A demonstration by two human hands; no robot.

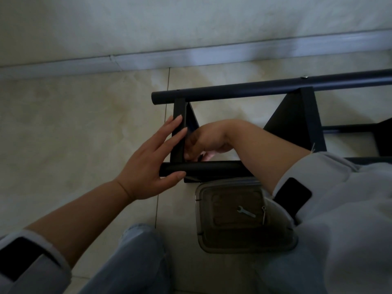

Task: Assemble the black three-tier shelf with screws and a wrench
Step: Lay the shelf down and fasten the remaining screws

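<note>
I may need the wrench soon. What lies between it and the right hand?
In the head view, the shelf's near black tube and the clear container's rim lie between the wrench and right hand.

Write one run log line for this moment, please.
left hand: flat on shelf frame | right hand: inside frame corner, grasp hidden | wrench: unused, in container

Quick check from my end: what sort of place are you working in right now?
Probably a room in a home, down on the floor: glossy beige floor tiles, a pale baseboard along a plain wall, and the black shelf frame lying beside a clear plastic container.
</note>
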